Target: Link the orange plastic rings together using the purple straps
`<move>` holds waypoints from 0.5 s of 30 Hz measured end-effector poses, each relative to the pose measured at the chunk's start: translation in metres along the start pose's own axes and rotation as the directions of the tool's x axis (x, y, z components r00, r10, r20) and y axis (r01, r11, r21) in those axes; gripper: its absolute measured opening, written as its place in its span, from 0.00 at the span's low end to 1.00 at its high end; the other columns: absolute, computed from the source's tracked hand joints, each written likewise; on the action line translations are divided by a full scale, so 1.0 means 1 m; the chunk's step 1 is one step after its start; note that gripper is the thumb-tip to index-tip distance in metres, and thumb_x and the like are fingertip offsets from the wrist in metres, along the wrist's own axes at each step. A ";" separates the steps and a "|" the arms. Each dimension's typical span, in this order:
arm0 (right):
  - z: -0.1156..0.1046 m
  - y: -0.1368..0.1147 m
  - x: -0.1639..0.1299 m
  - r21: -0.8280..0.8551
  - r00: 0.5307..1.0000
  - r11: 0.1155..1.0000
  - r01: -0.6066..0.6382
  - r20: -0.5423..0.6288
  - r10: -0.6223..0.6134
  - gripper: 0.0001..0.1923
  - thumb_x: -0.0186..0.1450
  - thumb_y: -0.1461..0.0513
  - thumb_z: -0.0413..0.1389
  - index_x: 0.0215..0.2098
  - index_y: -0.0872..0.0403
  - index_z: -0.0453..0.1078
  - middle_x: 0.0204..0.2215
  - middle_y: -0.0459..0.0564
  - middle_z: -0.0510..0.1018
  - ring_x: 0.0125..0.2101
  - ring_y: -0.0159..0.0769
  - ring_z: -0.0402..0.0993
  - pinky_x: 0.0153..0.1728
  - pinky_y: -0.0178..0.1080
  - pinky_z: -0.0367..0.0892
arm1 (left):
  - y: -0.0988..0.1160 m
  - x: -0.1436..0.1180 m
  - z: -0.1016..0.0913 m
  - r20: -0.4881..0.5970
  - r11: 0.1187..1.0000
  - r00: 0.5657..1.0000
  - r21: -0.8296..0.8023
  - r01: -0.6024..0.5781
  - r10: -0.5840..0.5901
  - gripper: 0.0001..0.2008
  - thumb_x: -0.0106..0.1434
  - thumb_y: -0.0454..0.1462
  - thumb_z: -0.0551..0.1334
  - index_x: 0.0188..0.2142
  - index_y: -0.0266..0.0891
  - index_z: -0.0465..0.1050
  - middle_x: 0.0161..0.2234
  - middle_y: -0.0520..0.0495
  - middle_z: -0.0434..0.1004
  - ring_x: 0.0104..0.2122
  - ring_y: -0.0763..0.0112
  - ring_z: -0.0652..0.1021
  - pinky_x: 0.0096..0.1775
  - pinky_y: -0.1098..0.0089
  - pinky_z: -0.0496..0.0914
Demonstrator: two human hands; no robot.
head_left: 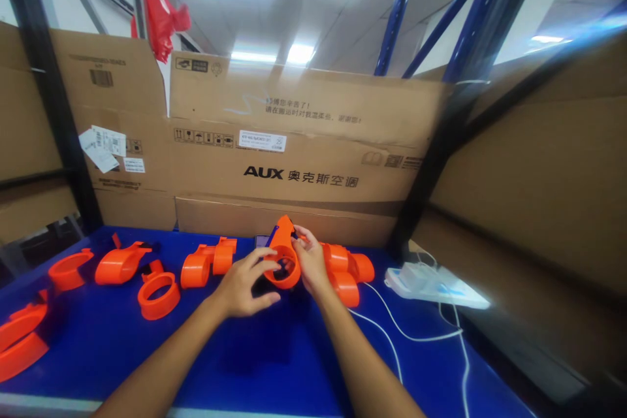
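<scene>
The right hand (pixel 311 262) grasps an orange piece (pixel 283 238) by its right side, with fingers and thumb near its upper part. This piece is between the two hands, lifted above the blue table (pixel 274 366); its ring faces the person, and its narrow end points upward and away. The left hand (pixel 245 284) is spread, with the thumb well apart from the fingers, and it does not grip. Its fingertips are at the left edge of the ring, but I cannot tell if they touch it.

To handle the piece well, I think the right hand should carry the weight with a firm but not hard hold, because a thin ring could bend under strong pressure. The left fingers would do best to support the ring from its outer side, so that it cannot turn and the upper part is not covered. It seems also wise to keep both wrists low and close to the piece.

Just beside the right hand, on its right, lie more orange parts (pixel 345 290); farther to the right is a white power strip (pixel 463 292) with its cable (pixel 424 339). An elbow moving outward could perhaps catch this cable. To the left of the left hand, other orange rings (pixel 159 307) stand apart.
</scene>
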State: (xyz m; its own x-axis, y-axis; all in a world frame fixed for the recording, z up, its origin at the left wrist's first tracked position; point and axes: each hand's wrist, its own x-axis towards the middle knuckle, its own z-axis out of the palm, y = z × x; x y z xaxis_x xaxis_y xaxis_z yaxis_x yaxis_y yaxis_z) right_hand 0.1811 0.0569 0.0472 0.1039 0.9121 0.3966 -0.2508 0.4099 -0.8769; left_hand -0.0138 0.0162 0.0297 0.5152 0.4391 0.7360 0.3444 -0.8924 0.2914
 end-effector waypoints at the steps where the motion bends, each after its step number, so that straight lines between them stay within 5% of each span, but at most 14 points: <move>1: 0.000 0.000 0.001 -0.040 0.999 0.998 0.043 -0.027 -0.044 0.22 0.58 0.56 0.62 0.49 0.52 0.68 0.26 0.46 0.78 0.25 0.36 0.75 0.26 0.36 0.70 | -0.001 -0.001 0.004 -0.052 0.995 0.997 -0.091 0.048 -0.053 0.27 0.60 0.47 0.66 0.57 0.45 0.66 0.59 0.37 0.63 0.56 0.50 0.70 0.54 0.52 0.67; 4: 0.002 0.001 0.001 -0.170 0.994 0.981 0.093 -0.048 -0.103 0.13 0.60 0.57 0.58 0.42 0.53 0.70 0.25 0.45 0.76 0.22 0.34 0.72 0.23 0.34 0.67 | -0.003 0.000 0.016 -0.198 0.911 0.948 -0.381 0.159 -0.249 0.27 0.63 0.48 0.63 0.59 0.44 0.62 0.56 0.37 0.62 0.51 0.54 0.72 0.47 0.56 0.72; 8: 0.011 -0.002 -0.004 -0.204 0.990 0.970 0.130 -0.025 -0.138 0.08 0.62 0.57 0.54 0.36 0.53 0.70 0.25 0.45 0.75 0.22 0.33 0.69 0.24 0.35 0.66 | -0.005 0.003 0.021 -0.118 0.847 0.948 -0.492 0.203 -0.296 0.23 0.65 0.53 0.59 0.50 0.39 0.73 0.47 0.39 0.68 0.45 0.56 0.73 0.46 0.59 0.71; 11: 0.021 -0.007 -0.008 -0.213 0.969 0.948 0.238 -0.021 -0.248 0.08 0.62 0.57 0.56 0.35 0.53 0.70 0.29 0.47 0.76 0.30 0.35 0.72 0.33 0.38 0.69 | -0.006 0.004 0.021 -0.118 0.804 0.952 -0.570 0.169 -0.283 0.31 0.65 0.60 0.51 0.42 0.36 0.78 0.48 0.36 0.70 0.48 0.52 0.71 0.51 0.57 0.68; 15: 0.029 -0.010 -0.012 -0.240 0.933 0.925 0.294 -0.140 -0.332 0.13 0.60 0.56 0.61 0.40 0.52 0.68 0.31 0.46 0.73 0.31 0.34 0.70 0.33 0.36 0.68 | -0.009 0.001 0.028 -0.155 0.620 0.879 -0.763 0.184 -0.451 0.29 0.67 0.57 0.52 0.47 0.36 0.77 0.47 0.38 0.76 0.49 0.52 0.73 0.49 0.59 0.68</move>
State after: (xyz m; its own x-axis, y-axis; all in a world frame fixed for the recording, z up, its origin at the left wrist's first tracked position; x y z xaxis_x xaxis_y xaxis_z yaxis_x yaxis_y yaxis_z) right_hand 0.1541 0.0413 0.0593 0.3148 0.7156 0.6236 0.0290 0.6494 -0.7599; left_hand 0.0052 0.0273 0.0106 0.1759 0.7727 0.6099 -0.2904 -0.5513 0.7822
